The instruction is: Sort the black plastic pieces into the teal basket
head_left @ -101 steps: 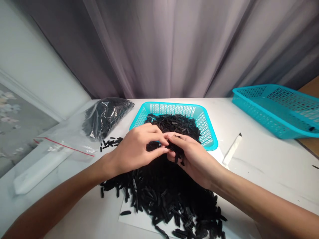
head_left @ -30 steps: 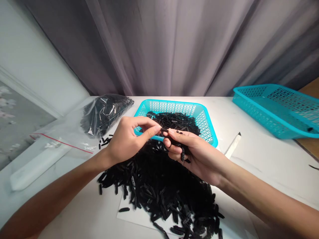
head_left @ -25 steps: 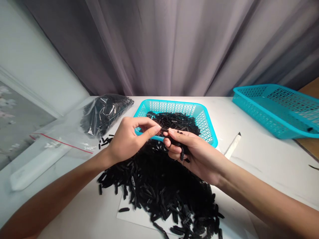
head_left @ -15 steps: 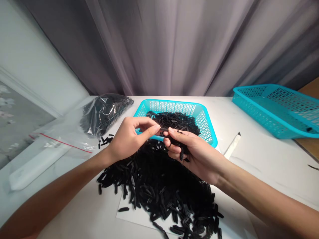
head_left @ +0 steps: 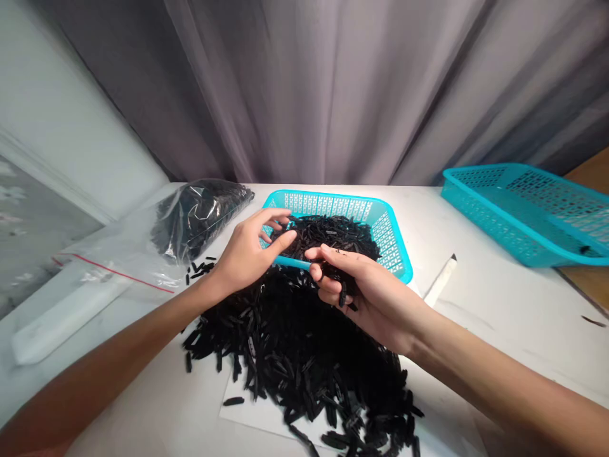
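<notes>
Head view, standing right by it: grey curtain (head_left: 333, 89) across the whole back, white table (head_left: 499, 317) in front of it. The biggest thing on the table is a heap of small black plastic pieces (head_left: 304, 355), spread over a white sheet (head_left: 247, 412) right in front of the person. Off to the right, well apart, sits a big teal basket (head_left: 485, 216). A smaller teal basket (head_left: 387, 235) sits just behind the heap, with more of the same black pieces lying in it. On the left there's a clear plastic bag (head_left: 195, 216) stuffed with them too, a few strays (head_left: 200, 270) beside it.

The left hand (head_left: 245, 260) hovers over the near rim of the smaller basket, fingers spread apart, nothing pinched that I can see. The right hand (head_left: 371, 295) is just beside it, above the heap, fingers curled tight around a small bunch of black pieces (head_left: 340, 279). A white strip (head_left: 440, 279) lies on the table right of the smaller basket.
</notes>
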